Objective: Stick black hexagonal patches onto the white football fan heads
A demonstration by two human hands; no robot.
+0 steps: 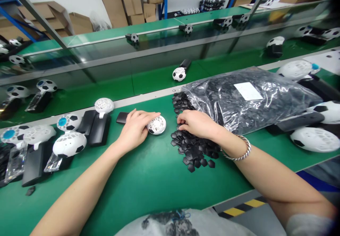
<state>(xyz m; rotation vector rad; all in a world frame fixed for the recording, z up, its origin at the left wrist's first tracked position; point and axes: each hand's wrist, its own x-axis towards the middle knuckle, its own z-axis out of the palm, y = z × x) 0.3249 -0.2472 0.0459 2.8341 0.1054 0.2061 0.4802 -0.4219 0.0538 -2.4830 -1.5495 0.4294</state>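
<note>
My left hand is closed around a device with a white football-shaped head and a black handle, lying on the green worktop. Its fingers rest across the neck and the edge of the head, whose white lattice faces up. My right hand is over a pile of small black pentagon pieces, its fingers curled together. Whatever is between those fingertips is hidden. A clear plastic bag full of the same black pieces lies behind the right hand, its mouth toward the pile.
More football-headed devices stand close together at the left, and others lie at the right. Beyond a pale rail, a green conveyor belt carries one such device. Cardboard boxes stand at the back.
</note>
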